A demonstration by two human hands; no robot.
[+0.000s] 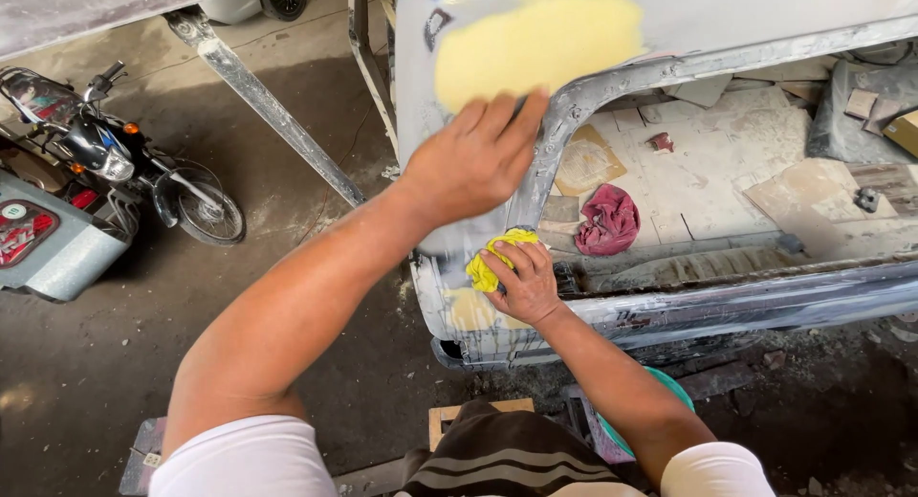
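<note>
Yellow rag (497,253) x1 pinched in right hand (524,285); left hand (473,157) flat on car panel (669,14), 1 motorbike (124,167).

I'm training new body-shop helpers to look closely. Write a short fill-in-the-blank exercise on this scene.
1. The right hand grips a crumpled ____ cloth.
2. The left hand presses flat on the car body panel, just below a patch of ____ filler.
3. A ____ rag lies on the car's bare floor.

Missing words: yellow; yellow; red
</note>
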